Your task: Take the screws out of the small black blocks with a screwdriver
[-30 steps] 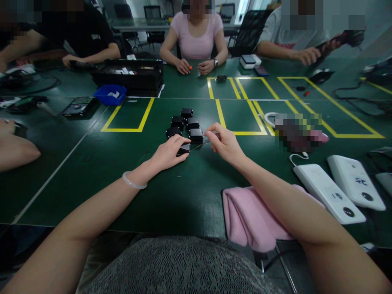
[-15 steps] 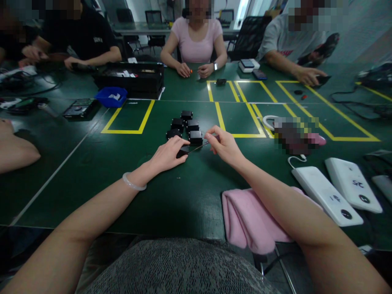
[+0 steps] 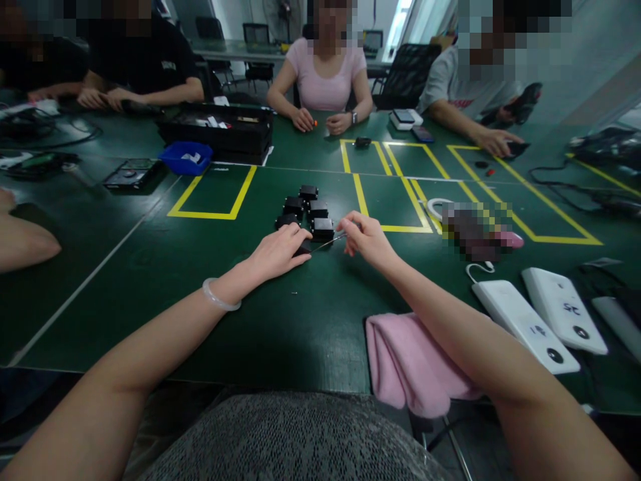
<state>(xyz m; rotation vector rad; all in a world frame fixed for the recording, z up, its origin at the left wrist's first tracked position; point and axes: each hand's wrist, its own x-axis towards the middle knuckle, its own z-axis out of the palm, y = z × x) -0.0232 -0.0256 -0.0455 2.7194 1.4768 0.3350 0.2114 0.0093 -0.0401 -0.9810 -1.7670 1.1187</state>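
Note:
Several small black box-shaped parts (image 3: 323, 228) stand close together on the green table. My left hand (image 3: 280, 252) is closed on one more black box-shaped part (image 3: 303, 249) at the near end of the group, its fingers hiding most of it. A thin metal screwdriver (image 3: 326, 243) runs slantwise from my right hand (image 3: 368, 237) to that part's right side. The fingers of my right hand pinch its handle, which is mostly hidden. Closer to me on the table lies a tiny screw (image 3: 294, 292).
A pink cloth (image 3: 400, 361) lies under my right forearm. White power banks (image 3: 525, 327) sit at the right, with a cable. A blue tray (image 3: 185, 159) and a black box (image 3: 240, 143) stand at the far left. Co-workers sit across the table.
The view has shifted slightly. Both hands keep nearly the same hold on the part and the screwdriver.

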